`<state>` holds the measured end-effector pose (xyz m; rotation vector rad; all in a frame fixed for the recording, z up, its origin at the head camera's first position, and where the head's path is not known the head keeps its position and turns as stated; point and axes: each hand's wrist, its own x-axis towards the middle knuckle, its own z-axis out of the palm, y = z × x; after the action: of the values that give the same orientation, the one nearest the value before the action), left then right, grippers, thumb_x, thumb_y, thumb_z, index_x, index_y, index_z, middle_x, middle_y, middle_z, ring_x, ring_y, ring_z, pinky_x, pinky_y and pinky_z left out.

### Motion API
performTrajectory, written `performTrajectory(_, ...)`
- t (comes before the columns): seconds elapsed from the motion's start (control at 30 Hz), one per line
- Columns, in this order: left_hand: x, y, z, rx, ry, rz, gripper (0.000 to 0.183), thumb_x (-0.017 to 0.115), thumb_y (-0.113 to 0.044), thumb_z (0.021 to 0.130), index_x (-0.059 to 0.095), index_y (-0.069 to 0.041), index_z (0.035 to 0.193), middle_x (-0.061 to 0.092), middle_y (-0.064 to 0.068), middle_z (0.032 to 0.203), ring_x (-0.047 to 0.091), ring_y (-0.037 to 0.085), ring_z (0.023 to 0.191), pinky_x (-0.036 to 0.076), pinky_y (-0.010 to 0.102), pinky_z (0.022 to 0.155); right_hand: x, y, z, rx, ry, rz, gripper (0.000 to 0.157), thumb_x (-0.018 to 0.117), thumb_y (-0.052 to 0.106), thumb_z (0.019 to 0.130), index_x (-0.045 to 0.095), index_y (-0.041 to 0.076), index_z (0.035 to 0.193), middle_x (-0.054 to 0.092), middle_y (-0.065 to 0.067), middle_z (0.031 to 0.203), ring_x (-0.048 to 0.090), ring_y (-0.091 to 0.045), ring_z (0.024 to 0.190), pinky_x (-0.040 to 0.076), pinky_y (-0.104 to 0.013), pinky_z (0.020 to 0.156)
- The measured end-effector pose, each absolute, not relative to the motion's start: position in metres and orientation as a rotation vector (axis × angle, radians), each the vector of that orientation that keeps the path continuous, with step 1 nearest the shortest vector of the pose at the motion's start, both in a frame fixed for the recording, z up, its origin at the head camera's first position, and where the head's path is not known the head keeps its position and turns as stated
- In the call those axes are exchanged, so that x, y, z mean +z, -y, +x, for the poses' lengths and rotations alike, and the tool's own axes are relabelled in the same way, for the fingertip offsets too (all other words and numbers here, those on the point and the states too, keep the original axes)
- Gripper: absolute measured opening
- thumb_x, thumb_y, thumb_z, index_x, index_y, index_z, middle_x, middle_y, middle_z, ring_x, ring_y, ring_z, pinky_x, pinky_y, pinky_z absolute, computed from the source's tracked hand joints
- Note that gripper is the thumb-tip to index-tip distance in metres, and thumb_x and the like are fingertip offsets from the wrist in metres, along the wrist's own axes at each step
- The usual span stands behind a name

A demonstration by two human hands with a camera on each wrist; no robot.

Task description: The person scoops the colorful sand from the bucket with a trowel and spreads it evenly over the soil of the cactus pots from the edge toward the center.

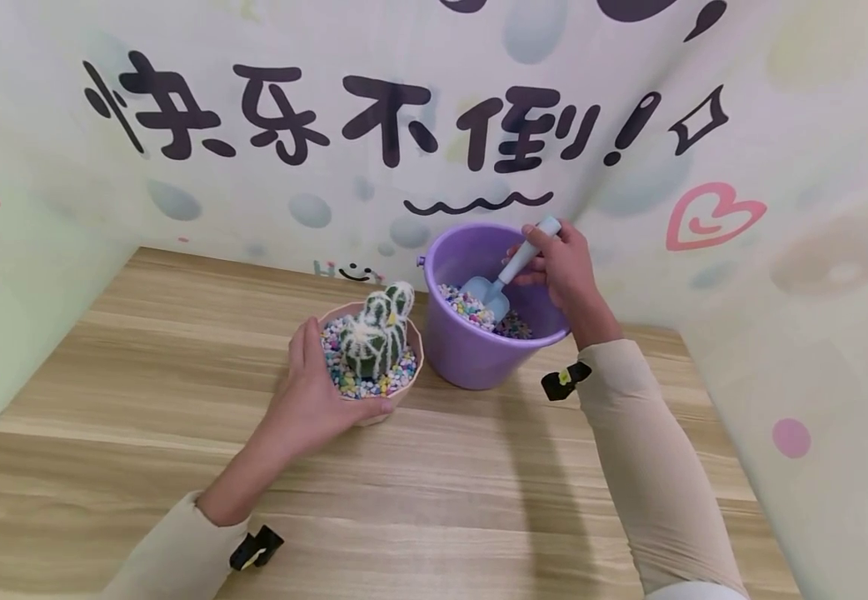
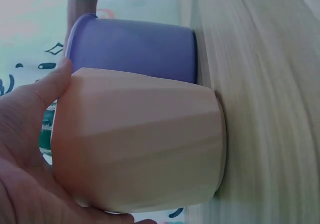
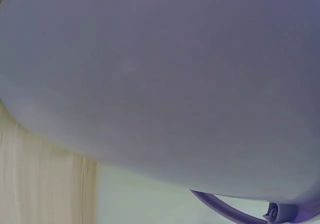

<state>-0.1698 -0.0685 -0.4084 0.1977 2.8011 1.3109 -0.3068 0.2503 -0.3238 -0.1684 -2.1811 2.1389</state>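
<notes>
Near the back edge of the wood-grain worktop (image 1: pixel 404 500), left hand (image 1: pixel 314 400) grips a pale-pink faceted cactus pot (image 2: pixel 140 139), right hand (image 1: pixel 571 271) grips a light-blue plastic scoop (image 1: pixel 516 260) inside the purple plastic bucket (image 1: pixel 471 358), apparently scooping multicoloured pebbles (image 1: pixel 466 305); next move calls for a level lift.
</notes>
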Motion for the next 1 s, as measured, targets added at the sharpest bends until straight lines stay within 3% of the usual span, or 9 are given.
performTrajectory(0.2, -0.401, 0.070, -0.172, 1.282, -2.766, 0.168, 0.141, 0.084, -0.059, 0.063, -0.010, -0.007, 0.154, 0.003, 0.022, 0.157, 0.032, 0.050, 0.133, 0.036, 0.065, 0.102, -0.324, -0.253, -0.308, 2.138, 2.187, -0.189, 0.021, 0.061, 0.022, 0.097, 0.051, 0.007, 0.108, 0.071, -0.009, 0.078, 0.072, -0.022, 0.067, 0.058, -0.034, 0.053)
performTrajectory(0.7, -0.400, 0.079, -0.182, 1.311, -2.675, 0.226, 0.136, 0.084, -0.057, 0.065, -0.008, -0.013, 0.155, 0.003, 0.020, 0.157, 0.038, 0.049, 0.129, 0.038, 0.064, 0.102, -0.318, -0.256, -0.308, 2.304, 2.084, -0.266, 0.027, 0.058, 0.024, 0.098, 0.046, 0.003, 0.109, 0.072, -0.011, 0.075, 0.073, -0.025, 0.069, 0.058, -0.033, 0.051)
performTrajectory(1.0, -0.406, 0.085, -0.187, 1.370, -2.631, 0.246, 0.139, 0.085, -0.056, 0.063, -0.010, -0.016, 0.156, 0.005, 0.021, 0.159, 0.032, 0.050, 0.134, 0.034, 0.067, 0.103, -0.321, -0.255, -0.308, 2.253, 2.178, -0.304, 0.047, 0.058, 0.025, 0.098, 0.041, -0.008, 0.126, 0.072, -0.010, 0.076, 0.072, -0.023, 0.065, 0.057, -0.030, 0.051)
